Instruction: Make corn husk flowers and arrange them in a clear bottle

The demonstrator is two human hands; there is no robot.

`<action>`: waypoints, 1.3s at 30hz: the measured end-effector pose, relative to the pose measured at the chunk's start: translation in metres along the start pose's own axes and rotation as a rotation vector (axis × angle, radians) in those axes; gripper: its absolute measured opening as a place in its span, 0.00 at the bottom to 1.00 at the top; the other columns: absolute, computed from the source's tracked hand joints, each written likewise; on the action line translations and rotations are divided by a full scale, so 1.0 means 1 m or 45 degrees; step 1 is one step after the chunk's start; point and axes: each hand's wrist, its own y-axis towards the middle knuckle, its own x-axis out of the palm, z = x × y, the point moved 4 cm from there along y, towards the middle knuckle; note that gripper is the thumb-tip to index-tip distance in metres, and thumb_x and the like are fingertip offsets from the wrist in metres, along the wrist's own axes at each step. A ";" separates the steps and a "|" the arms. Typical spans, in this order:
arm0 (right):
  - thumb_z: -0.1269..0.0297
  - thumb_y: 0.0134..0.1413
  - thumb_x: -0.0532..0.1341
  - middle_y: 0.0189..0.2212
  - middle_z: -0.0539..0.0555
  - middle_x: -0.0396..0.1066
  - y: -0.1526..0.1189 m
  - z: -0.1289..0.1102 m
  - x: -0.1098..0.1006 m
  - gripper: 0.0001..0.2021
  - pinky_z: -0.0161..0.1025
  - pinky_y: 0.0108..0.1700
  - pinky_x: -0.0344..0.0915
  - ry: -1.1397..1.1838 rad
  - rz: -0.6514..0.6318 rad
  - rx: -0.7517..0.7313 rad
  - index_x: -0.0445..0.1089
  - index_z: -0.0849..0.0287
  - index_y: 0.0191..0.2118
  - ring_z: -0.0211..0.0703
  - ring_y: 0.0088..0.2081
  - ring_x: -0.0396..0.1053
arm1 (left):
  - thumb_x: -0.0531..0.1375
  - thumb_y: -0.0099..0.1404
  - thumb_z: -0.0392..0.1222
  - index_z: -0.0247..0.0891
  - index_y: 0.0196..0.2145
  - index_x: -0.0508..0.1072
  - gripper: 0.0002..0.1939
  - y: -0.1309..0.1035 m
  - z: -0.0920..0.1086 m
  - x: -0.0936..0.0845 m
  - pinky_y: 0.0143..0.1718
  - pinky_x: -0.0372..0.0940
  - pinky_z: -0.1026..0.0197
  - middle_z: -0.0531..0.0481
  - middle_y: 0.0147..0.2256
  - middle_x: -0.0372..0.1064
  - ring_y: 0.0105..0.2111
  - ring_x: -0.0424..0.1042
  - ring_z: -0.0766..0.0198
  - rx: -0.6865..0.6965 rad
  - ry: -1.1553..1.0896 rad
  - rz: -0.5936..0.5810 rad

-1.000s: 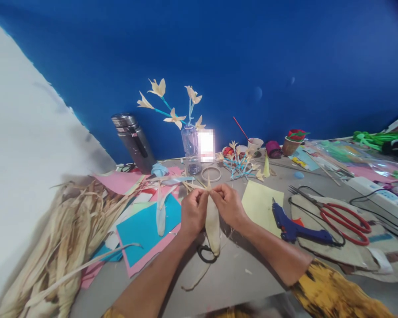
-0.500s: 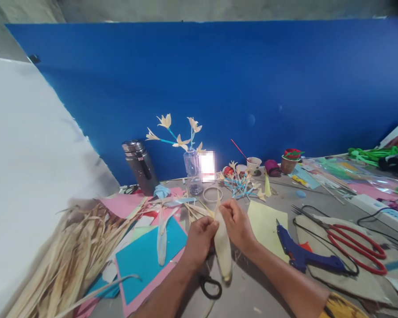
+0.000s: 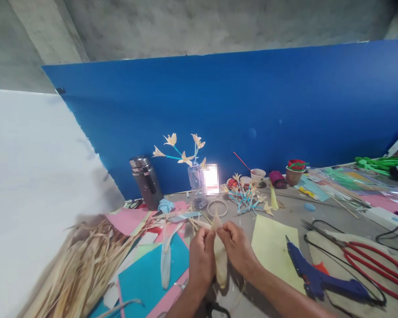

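Observation:
Between my two hands a pale corn-husk piece (image 3: 221, 260) hangs with its pointed tip up and its broad end down. My left hand (image 3: 203, 256) pinches its left edge near the top. On the other edge, the fingers of my right hand (image 3: 238, 247) are closed at about the same height. Below the husk lies a black scissor handle (image 3: 218, 309), partly cut off by the frame. A whitish husk strip (image 3: 166, 260) rests on blue paper (image 3: 135, 282) to the left. Behind my hands is a tape ring (image 3: 218, 208).
Dried husks (image 3: 69, 269) are heaped at the left. A dark flask (image 3: 146, 183) and a clear vase (image 3: 198, 187) with husk flowers stand at the back. On the right lie yellow paper (image 3: 275, 247), a blue glue gun (image 3: 321, 278) with its cord, and red-handled scissors (image 3: 374, 251).
The view has tilted upward, so the table items sit lower in the picture. My hands still grip the husk, with their fingers now closer together around its upper part.

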 end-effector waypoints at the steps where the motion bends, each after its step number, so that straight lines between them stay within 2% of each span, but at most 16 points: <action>1: 0.55 0.57 0.56 0.19 0.47 0.63 0.001 -0.001 -0.002 0.15 0.36 0.28 0.54 -0.015 0.002 -0.001 0.61 0.55 0.23 0.40 0.24 0.60 | 0.57 0.65 0.57 0.42 0.22 0.63 0.21 0.000 0.001 0.001 0.27 0.57 0.58 0.52 0.21 0.61 0.24 0.60 0.60 0.006 -0.005 -0.008; 3: 0.55 0.56 0.56 0.19 0.47 0.63 0.003 -0.003 -0.008 0.15 0.36 0.28 0.54 -0.033 0.010 0.020 0.61 0.55 0.23 0.40 0.24 0.60 | 0.57 0.65 0.57 0.41 0.22 0.63 0.21 0.000 0.001 0.001 0.27 0.57 0.59 0.53 0.21 0.61 0.24 0.60 0.61 -0.023 -0.049 -0.037; 5: 0.54 0.55 0.56 0.19 0.47 0.62 0.006 -0.004 -0.016 0.15 0.36 0.28 0.55 -0.030 0.043 0.069 0.62 0.55 0.22 0.39 0.24 0.60 | 0.55 0.66 0.58 0.41 0.22 0.63 0.22 0.000 -0.001 0.003 0.25 0.59 0.61 0.54 0.20 0.60 0.22 0.61 0.63 -0.133 -0.175 -0.078; 8: 0.53 0.55 0.57 0.19 0.46 0.62 0.009 -0.003 -0.024 0.15 0.35 0.27 0.55 -0.020 0.098 0.115 0.64 0.56 0.23 0.39 0.24 0.60 | 0.55 0.65 0.64 0.39 0.27 0.67 0.24 -0.003 -0.006 0.010 0.26 0.64 0.61 0.53 0.22 0.64 0.22 0.66 0.64 -0.366 -0.554 -0.199; 10: 0.52 0.55 0.58 0.19 0.46 0.63 0.009 -0.003 -0.024 0.15 0.35 0.27 0.56 -0.018 0.096 0.101 0.65 0.57 0.24 0.38 0.24 0.61 | 0.61 0.60 0.63 0.37 0.30 0.70 0.24 -0.007 -0.007 0.018 0.27 0.66 0.62 0.51 0.25 0.68 0.23 0.68 0.65 -0.457 -0.694 -0.371; 12: 0.52 0.55 0.59 0.19 0.46 0.63 0.010 -0.002 -0.024 0.15 0.35 0.27 0.56 -0.017 0.075 0.073 0.66 0.57 0.25 0.38 0.23 0.60 | 0.68 0.54 0.58 0.35 0.30 0.72 0.22 -0.009 -0.008 0.024 0.24 0.63 0.64 0.52 0.23 0.68 0.21 0.66 0.67 -0.480 -0.657 -0.481; 13: 0.51 0.54 0.59 0.18 0.46 0.63 0.012 -0.001 -0.025 0.16 0.35 0.26 0.55 -0.014 0.075 0.071 0.67 0.57 0.25 0.37 0.22 0.60 | 0.69 0.52 0.56 0.35 0.28 0.71 0.21 -0.010 -0.009 0.024 0.22 0.61 0.65 0.53 0.21 0.67 0.19 0.65 0.68 -0.474 -0.598 -0.475; 15: 0.49 0.53 0.61 0.16 0.45 0.60 0.016 0.005 -0.030 0.17 0.35 0.24 0.54 0.020 0.132 0.114 0.66 0.57 0.25 0.37 0.21 0.57 | 0.69 0.52 0.53 0.35 0.27 0.71 0.18 -0.008 -0.012 0.021 0.20 0.57 0.66 0.55 0.19 0.65 0.18 0.63 0.69 -0.454 -0.499 -0.371; 18: 0.45 0.55 0.59 0.16 0.44 0.59 0.021 0.014 -0.040 0.19 0.34 0.21 0.53 0.172 0.287 0.241 0.65 0.57 0.27 0.35 0.18 0.55 | 0.66 0.55 0.51 0.34 0.31 0.73 0.16 -0.004 -0.015 0.015 0.18 0.57 0.66 0.53 0.19 0.67 0.18 0.64 0.67 -0.454 -0.496 -0.238; 19: 0.44 0.56 0.57 0.17 0.45 0.61 0.021 0.016 -0.039 0.20 0.33 0.20 0.53 0.244 0.267 0.281 0.66 0.57 0.28 0.35 0.18 0.56 | 0.65 0.56 0.51 0.34 0.33 0.74 0.16 -0.004 -0.015 0.014 0.18 0.57 0.66 0.53 0.19 0.68 0.17 0.64 0.67 -0.463 -0.513 -0.219; 20: 0.43 0.57 0.56 0.18 0.46 0.64 0.020 0.016 -0.035 0.21 0.33 0.20 0.54 0.309 0.184 0.317 0.67 0.58 0.30 0.36 0.18 0.58 | 0.64 0.57 0.51 0.34 0.34 0.74 0.16 -0.003 -0.016 0.013 0.18 0.56 0.66 0.53 0.19 0.68 0.17 0.63 0.67 -0.467 -0.518 -0.212; 23: 0.44 0.52 0.61 0.18 0.47 0.67 0.009 0.011 -0.014 0.20 0.32 0.19 0.55 0.362 -0.230 0.366 0.71 0.59 0.33 0.36 0.18 0.61 | 0.64 0.58 0.52 0.35 0.31 0.73 0.15 -0.001 -0.016 0.009 0.18 0.56 0.66 0.54 0.20 0.68 0.17 0.62 0.68 -0.416 -0.445 -0.205; 25: 0.50 0.49 0.65 0.15 0.45 0.65 0.002 0.007 -0.006 0.15 0.32 0.19 0.53 0.314 -0.319 0.357 0.70 0.59 0.29 0.35 0.17 0.59 | 0.64 0.58 0.52 0.36 0.29 0.71 0.15 0.000 -0.014 0.007 0.18 0.56 0.66 0.55 0.20 0.67 0.17 0.63 0.68 -0.366 -0.397 -0.206; 29: 0.55 0.49 0.61 0.13 0.44 0.60 0.003 0.007 -0.006 0.12 0.32 0.20 0.51 0.227 -0.199 0.299 0.67 0.58 0.23 0.34 0.17 0.56 | 0.62 0.60 0.52 0.39 0.28 0.70 0.13 0.002 -0.008 0.003 0.16 0.55 0.66 0.57 0.16 0.64 0.16 0.63 0.66 -0.360 -0.305 -0.189; 34: 0.55 0.50 0.60 0.15 0.44 0.61 0.008 0.004 -0.014 0.12 0.33 0.23 0.52 0.124 -0.127 0.202 0.67 0.57 0.23 0.35 0.19 0.57 | 0.63 0.57 0.50 0.39 0.26 0.74 0.12 0.007 0.002 -0.004 0.16 0.57 0.66 0.53 0.15 0.68 0.18 0.68 0.62 -0.324 -0.138 -0.219; 39: 0.57 0.52 0.58 0.15 0.44 0.62 0.006 -0.001 -0.014 0.12 0.33 0.23 0.53 0.116 -0.141 0.188 0.66 0.57 0.24 0.36 0.19 0.58 | 0.66 0.53 0.53 0.37 0.29 0.76 0.15 0.010 0.000 -0.012 0.14 0.59 0.66 0.53 0.18 0.70 0.19 0.70 0.60 -0.397 -0.109 -0.098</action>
